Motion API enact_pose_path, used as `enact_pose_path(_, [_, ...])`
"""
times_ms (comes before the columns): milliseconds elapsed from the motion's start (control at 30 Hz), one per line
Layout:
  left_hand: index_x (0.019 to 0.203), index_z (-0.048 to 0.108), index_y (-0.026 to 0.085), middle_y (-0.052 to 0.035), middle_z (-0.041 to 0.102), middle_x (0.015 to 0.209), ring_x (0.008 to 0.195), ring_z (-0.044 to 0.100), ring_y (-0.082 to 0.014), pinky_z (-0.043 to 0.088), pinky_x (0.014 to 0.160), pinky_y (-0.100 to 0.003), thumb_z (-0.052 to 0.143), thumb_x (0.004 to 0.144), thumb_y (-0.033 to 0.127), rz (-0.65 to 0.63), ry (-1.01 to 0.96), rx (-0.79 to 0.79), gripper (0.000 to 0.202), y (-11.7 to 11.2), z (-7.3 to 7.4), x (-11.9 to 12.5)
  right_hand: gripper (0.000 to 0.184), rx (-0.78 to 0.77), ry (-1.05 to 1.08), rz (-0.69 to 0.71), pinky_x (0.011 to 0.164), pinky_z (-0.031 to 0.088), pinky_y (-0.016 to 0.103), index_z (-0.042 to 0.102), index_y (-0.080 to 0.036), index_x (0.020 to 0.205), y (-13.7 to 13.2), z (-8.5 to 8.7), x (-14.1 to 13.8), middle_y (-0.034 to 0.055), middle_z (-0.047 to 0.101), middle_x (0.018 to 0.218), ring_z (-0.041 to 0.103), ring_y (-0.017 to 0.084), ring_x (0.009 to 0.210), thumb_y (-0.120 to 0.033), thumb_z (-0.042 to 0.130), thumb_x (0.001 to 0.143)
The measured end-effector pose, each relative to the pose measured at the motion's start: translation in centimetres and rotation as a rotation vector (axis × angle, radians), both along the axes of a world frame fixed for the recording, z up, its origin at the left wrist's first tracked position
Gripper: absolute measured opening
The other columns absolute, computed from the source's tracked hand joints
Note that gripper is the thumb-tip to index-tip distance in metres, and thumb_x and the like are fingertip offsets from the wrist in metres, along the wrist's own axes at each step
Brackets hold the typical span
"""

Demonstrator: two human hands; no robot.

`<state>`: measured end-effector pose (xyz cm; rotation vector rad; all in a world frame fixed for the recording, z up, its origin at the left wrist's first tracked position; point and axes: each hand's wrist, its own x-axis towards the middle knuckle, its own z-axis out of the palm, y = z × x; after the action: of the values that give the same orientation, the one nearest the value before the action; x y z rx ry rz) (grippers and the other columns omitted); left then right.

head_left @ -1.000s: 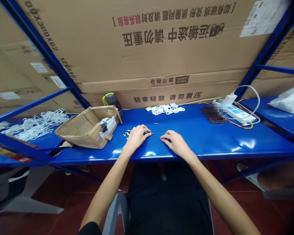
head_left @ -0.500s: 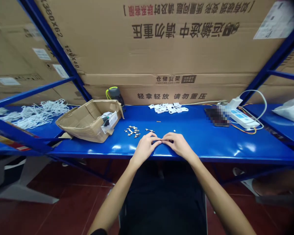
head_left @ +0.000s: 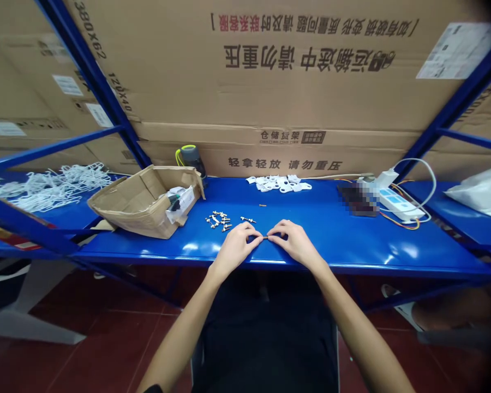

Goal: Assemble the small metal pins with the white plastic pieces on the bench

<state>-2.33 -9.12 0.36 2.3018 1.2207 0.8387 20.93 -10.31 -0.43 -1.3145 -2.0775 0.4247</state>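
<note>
My left hand (head_left: 235, 248) and my right hand (head_left: 294, 243) meet at the front of the blue steel shelf (head_left: 335, 240). Their fingertips pinch a short thin brown pin (head_left: 265, 237) from either end. Just beyond my left hand lies a small group of metal screw-like fittings (head_left: 217, 220), and a single fitting (head_left: 248, 219) rests apart from it. A tiny brass-coloured piece (head_left: 262, 205) lies farther back. White plastic clips (head_left: 279, 184) are heaped near the back edge.
A torn cardboard box (head_left: 141, 204) holding packaged items stands to the left, with a dark bottle (head_left: 192, 162) behind it. To the right are a blurred phone (head_left: 358, 197) and a white power strip (head_left: 395, 204) with wires. Cartons fill the back.
My hands have moved from spread over the fittings to meeting at the centre, and the fittings are uncovered. My fingertips have parted slightly, showing the pin between them. The view has shifted slightly.
</note>
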Motion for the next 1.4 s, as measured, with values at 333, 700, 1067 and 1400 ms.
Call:
enact_pose_path(333, [0.099,0.085,0.024,-0.0045,0.071,0.095,0.075,0.059,-0.0163,0.048,0.073,-0.03,0.067,0.1,0.047,0.009,-0.009,-0.031,0.029,1.5,0.4,-4.2,0.03,0.164,-0.279,-0.38,0.09,0.054,0.042,0.076,-0.02,0.117,1.4,-1.2,4.0,0.0153,0.069,0.105,0.064,0.032,0.107,-0.026,0.048,0.107])
enact_pose_path(700, [0.109,0.083,0.022,-0.0035,0.071,0.092,0.071,0.059,-0.0149,0.05,0.075,-0.03,0.072,0.096,0.044,0.007,-0.042,-0.041,0.028,1.9,0.0,-4.1,0.037,0.019,-0.425,-0.105,0.096,0.051,0.031,0.067,-0.02,0.142,9.1,2.6,-1.2,0.0133,0.068,0.132,0.067,0.025,0.118,-0.023,0.056,0.107])
enact_pose_path(1067, [0.1,0.086,0.024,-0.0033,0.071,0.09,0.073,0.06,-0.016,0.048,0.075,-0.03,0.069,0.1,0.042,0.031,-0.032,-0.041,0.024,1.4,-0.1,-2.9,0.013,-0.017,-0.234,0.027,0.079,0.048,0.029,0.074,-0.02,0.095,3.5,1.7,-0.6,0.005,0.069,0.096,0.066,0.018,0.084,-0.024,0.066,0.103])
enact_pose_path(1400, [0.099,0.087,0.026,-0.0037,0.075,0.093,0.08,0.066,-0.0175,0.05,0.081,-0.031,0.07,0.1,0.035,-0.028,-0.057,-0.052,0.02,1.6,-0.4,-1.8,0.017,0.041,-0.153,0.037,0.078,0.05,0.029,0.075,-0.025,0.104,-1.1,0.3,-3.4,0.0044,0.069,0.102,0.069,0.018,0.089,-0.032,0.061,0.107])
